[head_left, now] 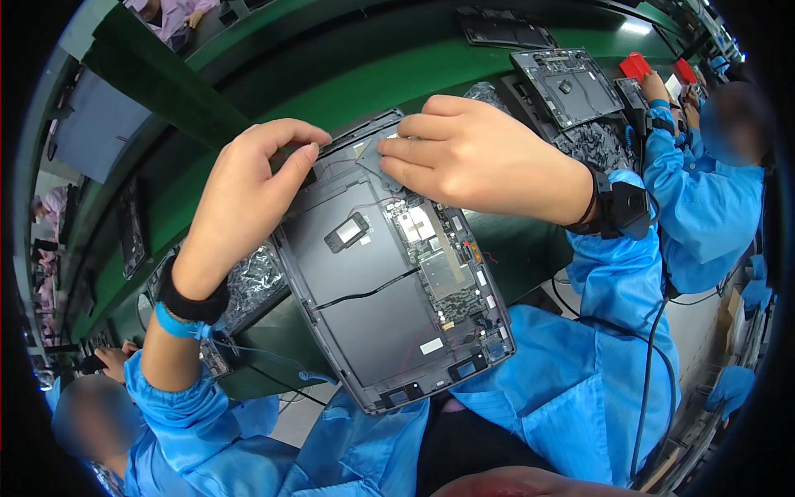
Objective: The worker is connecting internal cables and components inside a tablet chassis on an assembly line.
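Through the head view I have an open, dark tablet-like casing (377,331) in front of me, over the near side of the green table (348,87). Its long axis runs away from the body, the far end leaning left. A circuit board (447,277) lines its right side; a black cable (364,294) crosses the bare panel, with a small black module (346,233) beyond it.

Both hands are at the far end. My left hand (252,174) has thumb and forefinger narrowly apart at the left end of a dark bar there; I cannot tell whether they pinch it. My right hand (460,153) is nearer a flat grey piece (370,163), which lies directly left of its fingertips, touching them. Those fingers are bent together, thumb hidden, so I cannot tell how firmly they hold it.
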Demonstrator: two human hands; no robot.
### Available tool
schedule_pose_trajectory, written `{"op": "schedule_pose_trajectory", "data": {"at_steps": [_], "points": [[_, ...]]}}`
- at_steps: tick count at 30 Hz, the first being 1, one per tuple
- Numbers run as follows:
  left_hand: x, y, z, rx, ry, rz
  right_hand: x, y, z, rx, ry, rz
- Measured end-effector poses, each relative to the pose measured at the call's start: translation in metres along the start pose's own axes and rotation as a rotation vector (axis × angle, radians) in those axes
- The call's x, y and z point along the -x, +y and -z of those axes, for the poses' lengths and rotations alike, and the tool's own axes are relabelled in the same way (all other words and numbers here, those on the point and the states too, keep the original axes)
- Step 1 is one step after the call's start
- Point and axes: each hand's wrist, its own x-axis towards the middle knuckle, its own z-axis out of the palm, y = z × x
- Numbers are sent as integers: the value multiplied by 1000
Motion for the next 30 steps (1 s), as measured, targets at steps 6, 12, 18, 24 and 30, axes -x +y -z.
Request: {"op": "schedule_pose_trajectory", "data": {"at_steps": [6, 12, 18, 24, 30], "points": [[11, -7, -24, -49, 76, -183, 4, -10, -6, 73, 134, 77], [14, -14, -39, -152, 103, -309, 11, -29, -7, 252, 123, -207], [17, -18, -46, -204, 155, -321, 0, -36, -4, 246, -44, -228], [16, -11, -46, -261, 150, -352, -4, -36, -10, 311, 30, -228], [18, -15, -53, -274, 197, -377, 4, -15, -10, 43, -58, -142]]}}
